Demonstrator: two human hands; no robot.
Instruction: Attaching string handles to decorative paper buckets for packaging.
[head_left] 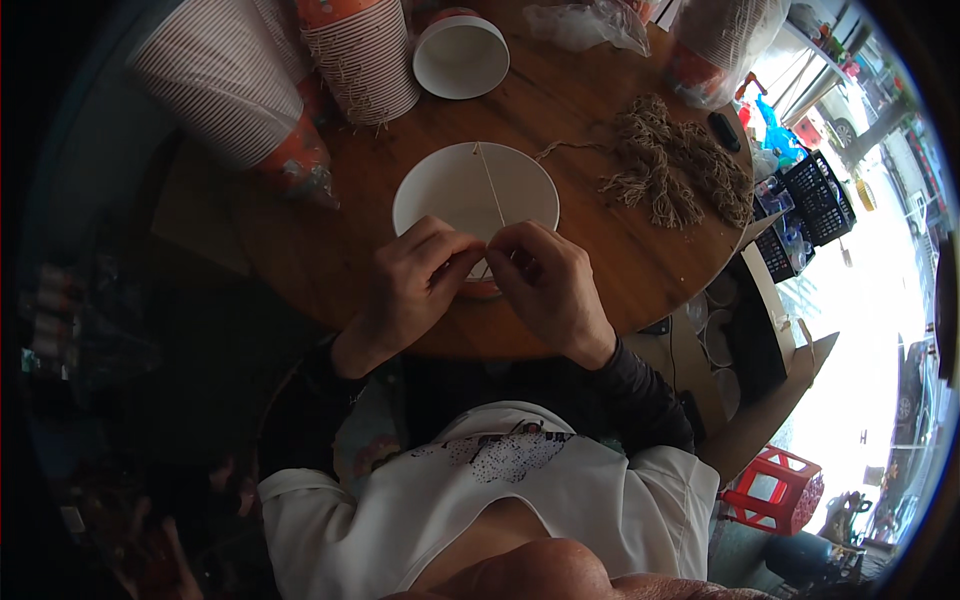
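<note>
A white paper bucket (440, 190) with an orange outside stands on the round wooden table in front of me. A thin string (489, 182) runs from a spot at its far rim across the opening to my fingers. My left hand (415, 280) is closed in a pinch over the near rim. Beside it my right hand (555, 285) also pinches, thumb against forefinger. The fingertips of both hands nearly meet on the string, and its end is hidden between them. A bundle of brown twine cords (655, 155) lies to the right, one strand trailing toward the bucket.
Bagged nested paper buckets (225, 85) and another tall stack (360, 65) stand at the back left. A white bowl-like container (462, 62) sits beside them. Another bagged stack (715, 50) is at the back right. A small black object (724, 131) lies near the table's right edge.
</note>
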